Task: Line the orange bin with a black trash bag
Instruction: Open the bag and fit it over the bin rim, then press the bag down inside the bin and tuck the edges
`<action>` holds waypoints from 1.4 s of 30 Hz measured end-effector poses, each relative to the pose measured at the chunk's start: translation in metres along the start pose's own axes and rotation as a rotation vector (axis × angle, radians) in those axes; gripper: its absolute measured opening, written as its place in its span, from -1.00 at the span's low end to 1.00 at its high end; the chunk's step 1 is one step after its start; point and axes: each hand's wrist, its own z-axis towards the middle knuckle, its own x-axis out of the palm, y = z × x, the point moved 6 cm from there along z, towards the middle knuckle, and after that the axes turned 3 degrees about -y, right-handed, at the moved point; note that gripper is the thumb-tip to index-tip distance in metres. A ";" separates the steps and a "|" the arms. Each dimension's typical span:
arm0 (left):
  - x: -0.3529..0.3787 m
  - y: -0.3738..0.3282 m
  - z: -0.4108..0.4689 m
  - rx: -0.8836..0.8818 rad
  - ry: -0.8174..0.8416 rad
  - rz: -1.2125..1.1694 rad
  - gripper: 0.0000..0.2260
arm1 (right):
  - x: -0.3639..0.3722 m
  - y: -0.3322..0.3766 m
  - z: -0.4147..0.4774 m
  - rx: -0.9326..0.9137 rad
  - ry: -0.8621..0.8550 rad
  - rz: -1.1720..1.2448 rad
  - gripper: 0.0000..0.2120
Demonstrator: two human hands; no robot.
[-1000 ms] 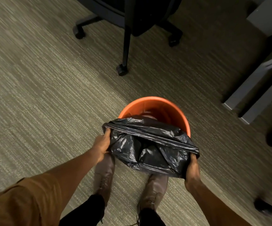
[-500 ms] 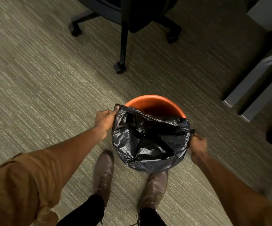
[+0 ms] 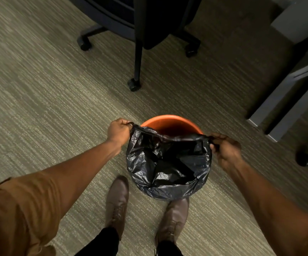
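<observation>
Since the earlier frame both hands had moved apart and up toward the far side, stretching the bag mouth wider. Left hand (image 3: 119, 131) was clenched on the left edge of the black trash bag (image 3: 168, 163), grip tight on the hem. Bag covered the near half of the orange bin (image 3: 169, 121) on the carpet; the far rim was bare. Right hand (image 3: 226, 149) was pinching the right edge. I judged it mid-lining; next move needs the hem pulled over the far rim.
</observation>
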 end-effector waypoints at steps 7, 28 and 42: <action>0.000 0.011 0.002 -0.096 0.051 -0.063 -0.94 | 0.003 0.003 -0.009 -0.080 0.034 -0.089 -0.88; 0.018 0.000 0.032 -0.005 0.120 0.090 -0.83 | 0.035 0.005 0.039 -0.063 -0.098 -0.557 -0.72; -0.003 0.001 0.017 0.151 -0.132 0.320 -0.54 | 0.015 0.000 0.009 -0.209 -0.078 -0.502 -0.14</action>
